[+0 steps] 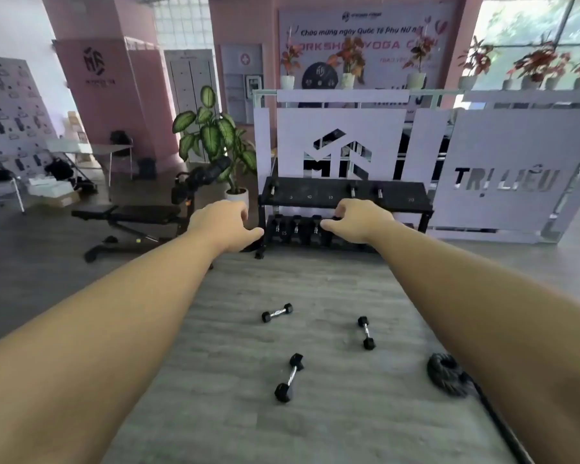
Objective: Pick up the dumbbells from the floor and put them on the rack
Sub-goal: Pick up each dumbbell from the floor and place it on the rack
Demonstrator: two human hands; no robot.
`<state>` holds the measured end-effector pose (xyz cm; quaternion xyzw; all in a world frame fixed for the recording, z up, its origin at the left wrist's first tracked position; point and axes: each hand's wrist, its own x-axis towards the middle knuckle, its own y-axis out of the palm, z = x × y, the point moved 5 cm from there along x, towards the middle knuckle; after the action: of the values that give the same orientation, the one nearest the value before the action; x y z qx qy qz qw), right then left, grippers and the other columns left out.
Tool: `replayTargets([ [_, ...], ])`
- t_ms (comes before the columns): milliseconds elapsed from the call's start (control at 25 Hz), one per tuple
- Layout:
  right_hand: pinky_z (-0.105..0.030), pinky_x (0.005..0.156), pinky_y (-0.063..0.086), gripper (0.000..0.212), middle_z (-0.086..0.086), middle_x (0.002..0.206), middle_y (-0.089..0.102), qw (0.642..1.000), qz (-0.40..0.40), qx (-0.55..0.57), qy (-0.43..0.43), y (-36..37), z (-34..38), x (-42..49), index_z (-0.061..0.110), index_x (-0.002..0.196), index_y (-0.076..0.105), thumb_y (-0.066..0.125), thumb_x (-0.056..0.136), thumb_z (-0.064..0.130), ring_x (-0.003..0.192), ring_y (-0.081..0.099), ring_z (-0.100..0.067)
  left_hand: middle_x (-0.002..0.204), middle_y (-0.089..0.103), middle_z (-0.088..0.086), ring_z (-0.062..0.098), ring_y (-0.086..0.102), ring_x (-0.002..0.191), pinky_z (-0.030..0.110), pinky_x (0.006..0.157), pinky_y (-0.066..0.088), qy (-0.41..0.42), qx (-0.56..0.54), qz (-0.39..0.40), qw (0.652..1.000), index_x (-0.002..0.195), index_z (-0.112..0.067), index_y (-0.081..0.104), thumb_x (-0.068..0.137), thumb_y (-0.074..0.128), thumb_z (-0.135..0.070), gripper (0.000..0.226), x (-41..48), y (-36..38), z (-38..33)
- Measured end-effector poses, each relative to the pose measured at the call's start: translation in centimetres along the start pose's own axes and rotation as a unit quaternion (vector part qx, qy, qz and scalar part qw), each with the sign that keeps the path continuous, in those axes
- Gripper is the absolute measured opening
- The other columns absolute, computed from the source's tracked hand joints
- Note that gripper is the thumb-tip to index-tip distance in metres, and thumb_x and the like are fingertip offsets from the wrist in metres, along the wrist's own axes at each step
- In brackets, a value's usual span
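Grey floor holds three dumbbells well apart; both hands open, empty.

Grey floor: three dumbbells apart, black rope.

**Daylit gym, soft focus, strong wide-angle bend**

Daylight pours in from the windows at the top right, blown out and hazy, and from the glass blocks at top centre. The grey floor is evenly lit, with only faint shadows under the dumbbells. The whole view is slightly soft and smeared. Forearms balloon at the lower corners; the pillar leans from lens distortion.
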<state>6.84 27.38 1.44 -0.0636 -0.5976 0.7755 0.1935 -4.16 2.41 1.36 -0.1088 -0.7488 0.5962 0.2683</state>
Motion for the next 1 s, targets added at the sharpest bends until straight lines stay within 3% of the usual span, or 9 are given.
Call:
replayTargets([
  [160,-0.040,0.088,0.047,0.061,-0.001,0.133,0.063,0.997,0.077,-0.024,-0.004,7.6,1.0,4.4,0.023,0.134,0.056,0.054,0.091,0.066,0.119,0.059,-0.028,0.114,0.061,-0.003,0.024,0.061,0.104,0.036,0.076,0.045,-0.023,0.032,0.026,0.999,0.117,-0.029,0.059,0.087,0.059,-0.067,0.049,3.1,5.9,2.2],
  [400,-0.038,0.077,0.044,0.060,-0.001,0.126,0.065,0.991,0.120,-0.058,0.015,16.0,1.5,15.9,0.024,0.135,0.054,0.052,0.091,0.064,0.110,0.062,-0.028,0.117,0.062,0.000,0.026,0.061,0.108,0.038,0.083,0.043,-0.027,0.028,0.058,0.998,0.120,-0.026,0.059,0.089,0.059,-0.063,0.048,13.3,13.9,7.0],
  [640,-0.037,0.079,0.045,0.057,0.000,0.125,0.065,0.990,0.126,-0.035,0.050,19.1,1.7,27.4,0.026,0.133,0.056,0.051,0.092,0.065,0.103,0.060,-0.026,0.113,0.060,-0.004,0.024,0.060,0.103,0.037,0.079,0.046,-0.045,0.000,0.100,0.994,0.116,-0.028,0.058,0.089,0.058,-0.062,0.043,24.2,18.3,13.4],
  [800,-0.037,0.081,0.044,0.058,-0.001,0.133,0.063,0.985,0.153,-0.063,0.057,21.8,-0.6,33.7,0.027,0.137,0.055,0.050,0.093,0.064,0.116,0.061,-0.028,0.111,0.062,-0.006,0.021,0.061,0.101,0.038,0.081,0.052,-0.070,0.010,0.146,0.987,0.111,-0.031,0.058,0.086,0.058,-0.066,0.043,29.3,22.6,17.4],
  [1000,-0.040,0.089,0.049,0.056,-0.001,0.134,0.062,0.983,0.172,-0.049,0.050,25.1,-4.0,43.9,0.026,0.137,0.056,0.052,0.093,0.062,0.117,0.061,-0.029,0.116,0.063,-0.008,0.021,0.061,0.104,0.035,0.076,0.049,-0.116,0.014,0.165,0.979,0.114,-0.032,0.059,0.086,0.057,-0.070,0.048,36.2,28.1,19.9],
])
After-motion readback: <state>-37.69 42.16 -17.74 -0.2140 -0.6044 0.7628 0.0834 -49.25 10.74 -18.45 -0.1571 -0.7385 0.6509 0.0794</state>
